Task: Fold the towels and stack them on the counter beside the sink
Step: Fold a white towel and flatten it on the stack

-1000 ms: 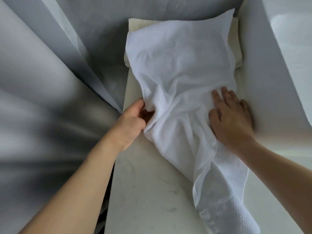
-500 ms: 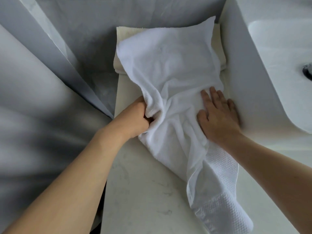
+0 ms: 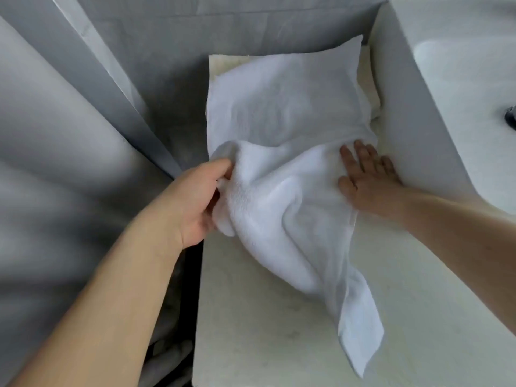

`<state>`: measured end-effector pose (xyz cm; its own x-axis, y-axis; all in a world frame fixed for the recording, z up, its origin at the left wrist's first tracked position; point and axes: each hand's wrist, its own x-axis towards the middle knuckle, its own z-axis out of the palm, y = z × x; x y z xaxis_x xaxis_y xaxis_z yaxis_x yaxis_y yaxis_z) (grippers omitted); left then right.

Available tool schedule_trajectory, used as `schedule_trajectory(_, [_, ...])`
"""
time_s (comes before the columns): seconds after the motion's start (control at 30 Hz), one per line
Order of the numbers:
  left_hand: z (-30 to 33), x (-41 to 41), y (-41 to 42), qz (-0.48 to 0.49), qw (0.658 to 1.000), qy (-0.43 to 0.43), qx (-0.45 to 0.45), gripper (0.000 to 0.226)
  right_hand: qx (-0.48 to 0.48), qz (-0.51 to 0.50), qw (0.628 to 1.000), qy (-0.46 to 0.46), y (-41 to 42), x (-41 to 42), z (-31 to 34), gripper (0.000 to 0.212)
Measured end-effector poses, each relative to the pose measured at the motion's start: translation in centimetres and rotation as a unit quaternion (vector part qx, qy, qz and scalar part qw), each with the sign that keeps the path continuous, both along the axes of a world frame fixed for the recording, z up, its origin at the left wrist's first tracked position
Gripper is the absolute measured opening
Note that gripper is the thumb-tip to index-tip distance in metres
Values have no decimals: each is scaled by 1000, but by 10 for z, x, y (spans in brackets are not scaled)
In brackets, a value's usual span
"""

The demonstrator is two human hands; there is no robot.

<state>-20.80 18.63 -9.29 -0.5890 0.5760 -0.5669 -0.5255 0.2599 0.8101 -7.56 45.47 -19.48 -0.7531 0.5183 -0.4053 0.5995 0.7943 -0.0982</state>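
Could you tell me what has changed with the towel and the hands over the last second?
The left hand closed from a loose hold into a full grip on the white towel and bunched its left edge. The right hand stayed flat on the towel's right side. The towel's far end still lies over the folded cream towel on the counter.

- I see the white towel (image 3: 282, 152) as soft terry cloth, fluffy and matt, its hanging end flatter in weave.
- The folded towel (image 3: 231, 61) beneath looks cream, same nubbly cloth.
- The desk (image 3: 259, 317) reads as pale stone, smooth, faintly veined.
- The sink (image 3: 458, 79) looks smooth, white, slightly glossy.
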Motion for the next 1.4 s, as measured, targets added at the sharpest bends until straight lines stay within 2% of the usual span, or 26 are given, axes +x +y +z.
schedule_trajectory(0.03, [8, 0, -5, -23, 999, -24, 16, 31, 1, -2, 1000, 0, 0, 0, 0, 64])
schedule_trajectory(0.1, [18, 3, -10, -44, 994, -59, 78, 13, 7, -2, 1000, 4, 0, 0, -1, 65])
schedule_trajectory(0.17, [13, 12, -16, -79, 989, -86, 90, 26, 12, -1, 1000, 10, 0, 0, -1, 65])
schedule_trajectory(0.2, [4, 16, -20, -138, 987, -65, 45, 35, 15, -1, 1000, 13, -1, 0, -1, 65])
schedule_trajectory(0.23, [-6, 20, -24, -226, 973, -16, -41, 48, 17, -1, 1000, 16, -1, 1, -1, 65])
schedule_trajectory(0.3, [-17, 29, -28, -389, 892, 77, -217, 62, 21, -2, 1000, 22, -1, 0, -1, 65])
schedule_trajectory(0.33, [-23, 30, -30, -414, 865, 114, -259, 59, 23, -3, 999, 23, -1, 0, -2, 65])
schedule_trajectory(0.5, [-40, 40, -29, -356, 857, 249, -277, 11, 28, -1, 999, 28, -1, 1, -4, 64])
schedule_trajectory(0.63, [-52, 38, -27, -297, 886, 231, -271, 12, 18, -11, 999, 36, 1, 1, -5, 63])
schedule_trajectory(0.7, [-59, 37, -26, -281, 886, 241, -280, 12, -2, -31, 999, 37, -3, 0, -2, 64])
schedule_trajectory(0.73, [-61, 37, -25, -276, 881, 257, -286, 12, -19, -51, 997, 54, -9, 1, 1, 64])
schedule_trajectory(0.8, [-60, 40, -22, -270, 865, 296, -303, 15, -76, -126, 978, 147, -29, 9, 10, 67])
schedule_trajectory(0.87, [-60, 45, -21, -245, 863, 310, -316, 19, -154, -190, 931, 272, -59, 29, 27, 63])
schedule_trajectory(0.93, [-58, 49, -23, -218, 864, 316, -325, 21, -251, -185, 896, 317, -90, 57, 55, 63])
schedule_trajectory(1.0, [-54, 52, -28, -224, 859, 321, -331, 27, -341, -159, 896, 235, -115, 77, 83, 73])
schedule_trajectory(1.07, [-42, 56, -39, -238, 861, 300, -336, 35, -331, -103, 930, 119, -128, 93, 89, 86])
schedule_trajectory(1.1, [-38, 58, -48, -244, 869, 275, -332, 36, -284, -76, 952, 85, -131, 97, 86, 82])
schedule_trajectory(1.17, [-32, 64, -63, -262, 877, 238, -325, 34, -225, -82, 966, 94, -134, 99, 74, 55])
schedule_trajectory(1.23, [-34, 70, -72, -259, 865, 269, -336, 27, -254, -135, 951, 111, -134, 99, 64, 34])
schedule_trajectory(1.3, [-34, 73, -70, -205, 863, 314, -339, 22, -359, -155, 914, 109, -133, 100, 60, 50])
schedule_trajectory(1.33, [-32, 74, -67, -171, 874, 318, -324, 22, -391, -138, 905, 96, -134, 101, 61, 61])
schedule_trajectory(1.4, [-28, 76, -63, -87, 918, 274, -273, 19, -371, -87, 923, 52, -141, 103, 68, 65])
